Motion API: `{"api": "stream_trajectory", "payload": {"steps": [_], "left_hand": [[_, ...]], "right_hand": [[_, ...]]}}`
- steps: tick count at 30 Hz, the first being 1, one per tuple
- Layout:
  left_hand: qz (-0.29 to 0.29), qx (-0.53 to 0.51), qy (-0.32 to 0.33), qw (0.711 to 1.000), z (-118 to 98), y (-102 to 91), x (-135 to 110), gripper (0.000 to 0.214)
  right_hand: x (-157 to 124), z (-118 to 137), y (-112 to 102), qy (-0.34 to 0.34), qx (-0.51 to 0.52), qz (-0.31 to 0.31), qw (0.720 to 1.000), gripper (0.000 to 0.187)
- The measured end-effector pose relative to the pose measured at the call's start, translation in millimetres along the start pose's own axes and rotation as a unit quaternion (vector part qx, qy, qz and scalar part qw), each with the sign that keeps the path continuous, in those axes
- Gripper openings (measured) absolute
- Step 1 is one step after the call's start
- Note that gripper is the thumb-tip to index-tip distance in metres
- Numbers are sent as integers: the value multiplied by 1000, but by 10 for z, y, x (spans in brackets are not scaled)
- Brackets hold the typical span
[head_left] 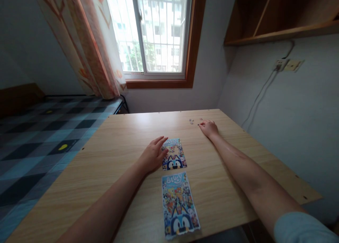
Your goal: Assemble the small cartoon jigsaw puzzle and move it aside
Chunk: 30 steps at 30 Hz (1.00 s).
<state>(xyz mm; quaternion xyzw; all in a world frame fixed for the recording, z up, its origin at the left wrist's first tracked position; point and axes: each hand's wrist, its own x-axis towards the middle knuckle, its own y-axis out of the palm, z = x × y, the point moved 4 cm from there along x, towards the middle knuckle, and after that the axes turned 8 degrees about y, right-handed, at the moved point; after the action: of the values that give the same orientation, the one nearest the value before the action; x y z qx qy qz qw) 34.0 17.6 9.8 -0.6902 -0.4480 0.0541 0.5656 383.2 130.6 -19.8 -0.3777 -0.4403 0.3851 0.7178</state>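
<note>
A partly assembled jigsaw puzzle (181,154) with a blue cartoon dog lies mid-table, bare wood showing through a gap in its middle. My left hand (153,154) rests at its left edge, fingers stretched out and holding nothing, covering part of that side. Farther off to the right, my right hand (210,127) has its fingertips pinched on a small dark puzzle piece (198,125) at the tabletop. Just left of those fingertips lie several loose puzzle pieces (191,120). Nearer me, a printed picture sheet (178,204) shows the same dog under the word "Bluey".
The wooden table (127,130) reaches toward the window wall. A bed with a checked cover (58,130) stands along its left side. On the right wall are a socket with a hanging cord (255,101) and a wooden shelf (265,34) above. A patterned curtain (90,41) hangs beside the window.
</note>
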Motion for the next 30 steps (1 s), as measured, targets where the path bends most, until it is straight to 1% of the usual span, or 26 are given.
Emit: {"api": "stream_trajectory", "payload": {"steps": [6,11,14,19,23,26,28,30], "left_hand": [[21,14,9,1000,-62,-20,3,50],[33,35,12,999,-89,-26,1,46],[34,39,11,999,-87,-31,-8,45],[44,46,11,998,-96,-43,-22,46],[44,43,15,998,-102,-49,-25,46],[44,42,15,998,-108,-51,-24,45],[45,43,17,998,-121,-54,-21,44],[43,45,20,998,-144,-59,-17,42]], "right_hand": [[-152,28,-37,21,-14,15,1000,26],[-325,69,-70,15,-6,38,999,26],[-410,78,-120,1,6,61,998,25],[-459,73,-255,-18,28,115,993,18],[-488,74,-351,-18,64,158,985,14],[-532,103,-378,-20,113,200,973,12],[-574,169,-379,-33,150,224,962,12],[-633,289,-368,-50,184,242,951,14]]}}
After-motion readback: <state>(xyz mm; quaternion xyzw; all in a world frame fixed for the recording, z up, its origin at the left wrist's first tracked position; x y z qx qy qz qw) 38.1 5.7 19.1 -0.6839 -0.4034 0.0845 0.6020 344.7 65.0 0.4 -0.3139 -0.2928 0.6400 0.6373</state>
